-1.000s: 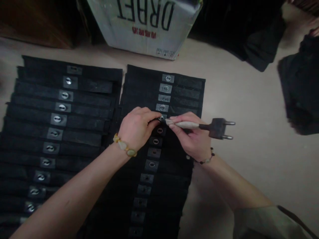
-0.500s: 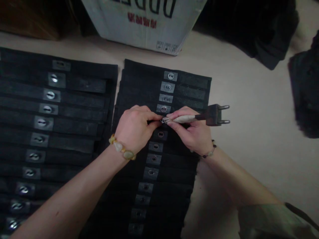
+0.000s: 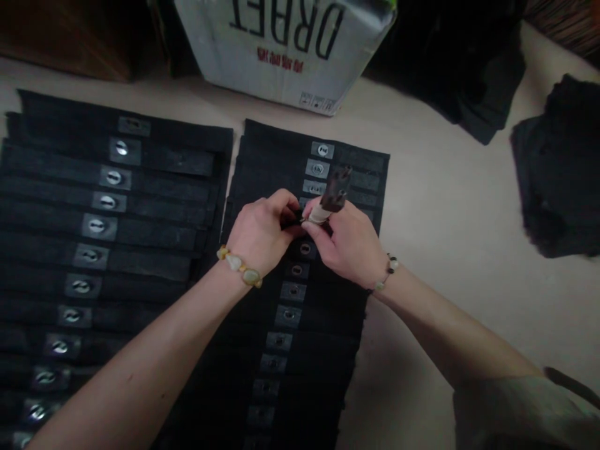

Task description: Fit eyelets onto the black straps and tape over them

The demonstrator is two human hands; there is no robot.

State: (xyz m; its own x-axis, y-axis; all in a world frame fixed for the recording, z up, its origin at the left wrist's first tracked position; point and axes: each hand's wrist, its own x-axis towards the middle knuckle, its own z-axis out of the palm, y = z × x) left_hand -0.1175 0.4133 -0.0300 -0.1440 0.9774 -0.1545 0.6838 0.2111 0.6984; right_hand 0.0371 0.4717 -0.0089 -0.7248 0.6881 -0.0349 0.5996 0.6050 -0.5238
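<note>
In my right hand point(image 3: 347, 244) is a slim tool point(image 3: 320, 214) with a pale grip and a black block at its upper end, from which two metal prongs stick out. It tilts steeply upward, and its lower tip meets my left fingertips. My left hand point(image 3: 262, 228) is closed, thumb and fingers bent together over the same spot; whatever they pinch is hidden. Both hands rest over a row of overlapping black fabric pieces point(image 3: 272, 156). Each piece carries a small clear patch with a round metal snap point(image 3: 323, 150). The patch under my fingers is mostly covered.
On the left lies another overlapping row of black pieces point(image 3: 169, 165) with metal snaps. A white printed carton point(image 3: 281, 69) stands at the back, beside a brown box point(image 3: 60, 37). Dark fabric stacks point(image 3: 557, 175) lie on the pale table point(image 3: 445, 250) at the right.
The tool has swung from nearly flat, prongs pointing right, to steeply upright. My left fingers have curled more. The view has shifted slightly, showing more of the carton.
</note>
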